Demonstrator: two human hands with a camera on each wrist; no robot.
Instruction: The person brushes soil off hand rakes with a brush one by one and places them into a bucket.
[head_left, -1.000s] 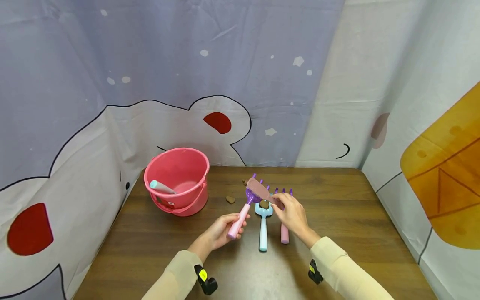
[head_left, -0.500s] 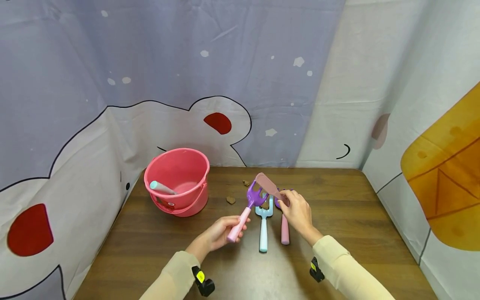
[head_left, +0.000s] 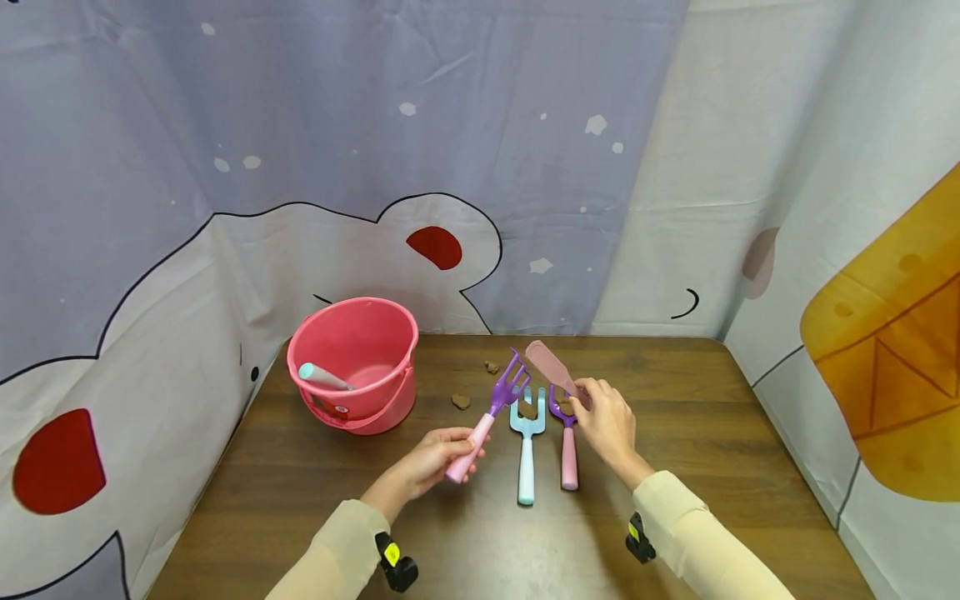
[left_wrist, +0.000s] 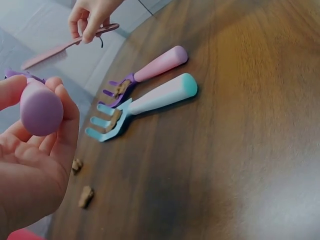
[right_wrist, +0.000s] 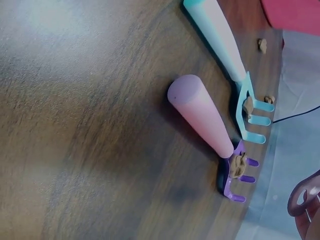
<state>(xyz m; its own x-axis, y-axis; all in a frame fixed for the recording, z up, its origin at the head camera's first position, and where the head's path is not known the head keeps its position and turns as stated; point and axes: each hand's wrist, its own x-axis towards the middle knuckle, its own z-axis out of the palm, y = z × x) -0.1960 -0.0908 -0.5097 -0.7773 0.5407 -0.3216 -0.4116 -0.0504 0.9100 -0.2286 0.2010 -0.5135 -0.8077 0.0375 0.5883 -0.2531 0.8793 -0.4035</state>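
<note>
The left hand (head_left: 431, 461) gripped a purple fork (head_left: 488, 417) by its pink handle, tines raised above the tabletop (head_left: 712, 400); the right hand (head_left: 609, 425) pinched a pink brush (head_left: 551, 367) just apart from the tines, bristles (left_wrist: 54, 58) downward. Between them lay a blue fork (head_left: 527, 454) and a second purple fork (head_left: 569, 458), brown lumps (right_wrist: 237, 165) at their heads. For brushing, it seemed best to brace the raised fork, lay the bristles flat and stroke lightly toward the tips, since hard pressure would probably tilt it.
</note>
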